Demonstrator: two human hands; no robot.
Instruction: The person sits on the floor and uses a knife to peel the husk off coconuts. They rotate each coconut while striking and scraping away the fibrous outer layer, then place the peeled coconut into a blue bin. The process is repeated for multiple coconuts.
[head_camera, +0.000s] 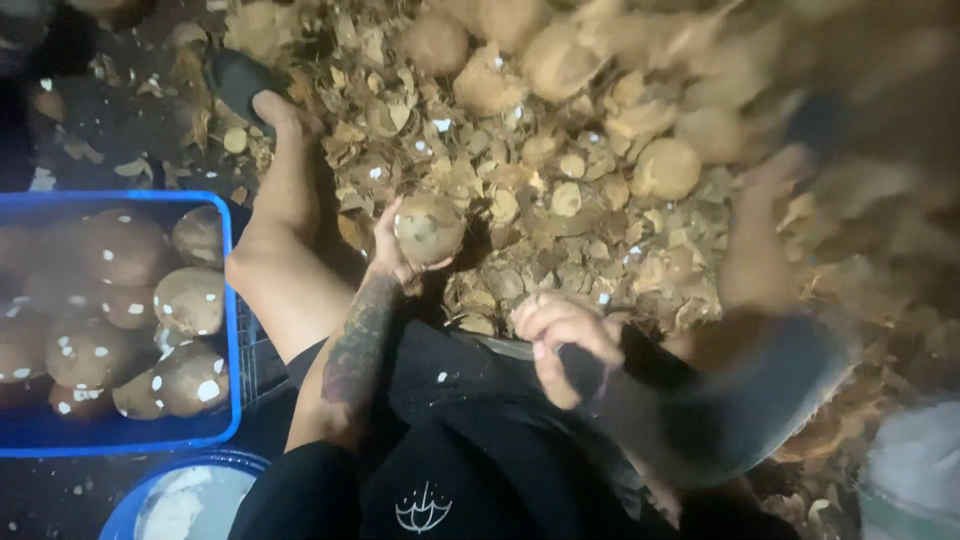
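coconut (429, 227) in left hand (392, 250): rough matt brown shell, pale flecks | blade (740, 400) in right hand (560, 340): dark, dull metal (blurred) | crate (232, 330): glossy blue plastic | husk chips (540, 200): dry, fibrous, matt tan | shorts (470, 470): black matt cloth | basin (125, 510): smooth blue plastic

A crate (228, 300) holding peeled coconuts (95, 300) is sitting at the left; a heap of husk chips (520, 190) is spreading ahead, whole coconuts (560, 60) lying behind it; a basin (190, 497) is sitting before the crate.
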